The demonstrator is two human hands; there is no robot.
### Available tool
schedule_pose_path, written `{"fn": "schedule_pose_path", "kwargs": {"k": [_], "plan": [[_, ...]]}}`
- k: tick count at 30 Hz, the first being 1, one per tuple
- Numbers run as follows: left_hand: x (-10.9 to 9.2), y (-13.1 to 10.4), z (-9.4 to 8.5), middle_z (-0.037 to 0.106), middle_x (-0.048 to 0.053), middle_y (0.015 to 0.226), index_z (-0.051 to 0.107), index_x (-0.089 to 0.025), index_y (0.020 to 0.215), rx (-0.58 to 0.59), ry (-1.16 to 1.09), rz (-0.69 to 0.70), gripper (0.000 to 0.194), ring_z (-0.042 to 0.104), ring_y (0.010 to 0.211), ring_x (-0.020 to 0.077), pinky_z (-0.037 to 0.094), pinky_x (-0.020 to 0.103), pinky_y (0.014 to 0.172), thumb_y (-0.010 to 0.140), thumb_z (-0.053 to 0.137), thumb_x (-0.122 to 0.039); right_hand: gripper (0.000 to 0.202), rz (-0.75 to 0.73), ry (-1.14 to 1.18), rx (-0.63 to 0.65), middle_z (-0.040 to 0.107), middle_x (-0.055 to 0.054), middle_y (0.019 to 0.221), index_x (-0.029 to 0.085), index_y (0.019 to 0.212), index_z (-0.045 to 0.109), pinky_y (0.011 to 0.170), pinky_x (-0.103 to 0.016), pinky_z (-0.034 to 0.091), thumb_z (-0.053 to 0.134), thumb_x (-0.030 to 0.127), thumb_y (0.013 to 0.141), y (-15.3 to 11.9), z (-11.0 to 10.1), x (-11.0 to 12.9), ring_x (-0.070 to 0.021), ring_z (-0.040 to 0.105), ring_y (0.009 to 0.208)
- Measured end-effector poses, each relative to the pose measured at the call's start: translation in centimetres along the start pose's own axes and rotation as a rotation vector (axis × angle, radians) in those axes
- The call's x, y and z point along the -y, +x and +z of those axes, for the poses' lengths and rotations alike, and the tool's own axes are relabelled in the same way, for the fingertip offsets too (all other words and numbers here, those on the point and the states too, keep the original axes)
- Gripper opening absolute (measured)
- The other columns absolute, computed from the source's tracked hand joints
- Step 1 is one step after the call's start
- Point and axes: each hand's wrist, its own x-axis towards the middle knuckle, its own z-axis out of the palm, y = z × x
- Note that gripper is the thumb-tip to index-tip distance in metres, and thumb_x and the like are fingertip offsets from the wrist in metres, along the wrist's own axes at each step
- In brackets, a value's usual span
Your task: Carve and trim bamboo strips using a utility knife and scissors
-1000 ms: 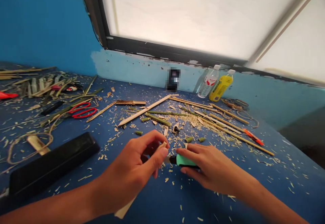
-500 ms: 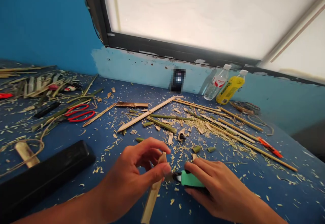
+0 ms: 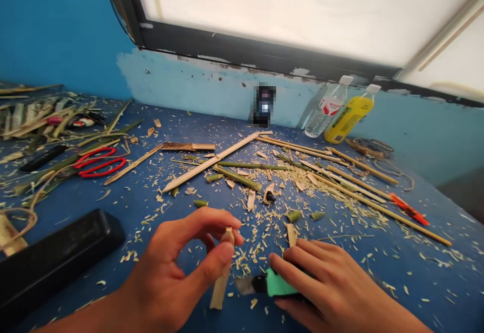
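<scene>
My left hand (image 3: 189, 267) pinches a flat bamboo strip (image 3: 220, 287) near its narrowed upper end, thumb on the near side. The strip's lower end points toward me. To the right, my right hand (image 3: 321, 282) is wrapped round a knife with a green and black handle (image 3: 279, 281). Its blade (image 3: 245, 285) points left toward the strip, with a small gap between them. A pale bamboo piece (image 3: 291, 234) sticks out beyond my right fingers; whether those fingers touch it, I cannot tell. Shavings (image 3: 260, 245) lie scattered around both hands.
A long black case (image 3: 60, 257) lies at left, with red-handled scissors (image 3: 100, 162) behind it. Bamboo sticks (image 3: 212, 164) cross the blue table's middle. An orange cutter (image 3: 408, 208) lies at right. Two bottles (image 3: 327, 109) (image 3: 350, 119) and a blurred-out dark device (image 3: 263, 105) stand by the wall.
The bamboo strip in my left hand has moved left, away from the knife blade, and it looks shorter from this angle. The head view has shifted slightly. Both grips stay the same.
</scene>
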Motion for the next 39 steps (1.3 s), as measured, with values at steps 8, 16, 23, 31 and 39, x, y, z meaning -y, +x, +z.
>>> {"fn": "schedule_pose_path", "kwargs": {"k": [8,16,23,31,39], "plan": [[-0.5,-0.3,0.2,0.076,-0.015,0.08,0.07,-0.04,0.098,-0.093,0.066,-0.003,0.019,0.073,0.069,0.0078,0.053,0.012,0.069,0.097,0.058,-0.025,0.034,0.042,0.008,-0.001,0.074,-0.004,0.093,0.021,0.125,0.061,0.077,-0.037,0.054,0.057,0.043,0.1,-0.1,0.2,0.0,-0.0232,0.068,0.088],[0.1,-0.4,-0.3,0.068,-0.01,0.082,0.068,-0.036,0.093,-0.008,-0.123,-0.008,0.016,0.063,0.078,0.0108,0.051,0.017,0.074,0.089,0.064,-0.02,0.046,0.043,0.018,-0.065,0.074,-0.007,0.107,0.017,0.132,0.056,0.076,-0.041,0.054,0.057,0.048,0.098,0.4,-0.4,-0.1,-0.0241,0.069,0.088],[0.2,-0.5,-0.1,0.068,-0.011,0.081,0.069,-0.037,0.094,0.002,-0.123,-0.022,0.024,0.062,0.078,0.0118,0.05,0.019,0.074,0.082,0.071,-0.017,0.027,0.011,0.088,-0.156,0.073,-0.005,0.09,0.014,0.122,0.061,0.083,-0.039,0.053,0.061,0.024,0.097,0.6,-0.7,0.1,-0.0202,0.066,0.085],[-0.2,0.4,0.1,0.076,-0.013,0.085,0.071,-0.038,0.097,-0.017,-0.047,-0.105,0.013,0.072,0.076,0.0089,0.056,0.013,0.072,0.092,0.067,-0.027,0.023,0.002,0.068,-0.25,0.073,-0.005,0.091,0.012,0.115,0.067,0.093,-0.038,0.051,0.064,0.014,0.092,0.7,-1.1,0.6,-0.02,0.066,0.091],[0.6,0.3,-0.5,0.076,-0.017,0.086,0.067,-0.044,0.107,0.04,0.037,-0.042,0.028,0.074,0.077,0.005,0.057,0.008,0.073,0.102,0.051,-0.022,0.042,-0.036,0.085,-0.348,0.067,-0.008,0.09,0.006,0.129,0.063,0.087,-0.04,0.048,0.049,-0.006,0.091,-0.5,-0.7,0.2,-0.0187,0.06,0.089]]}}
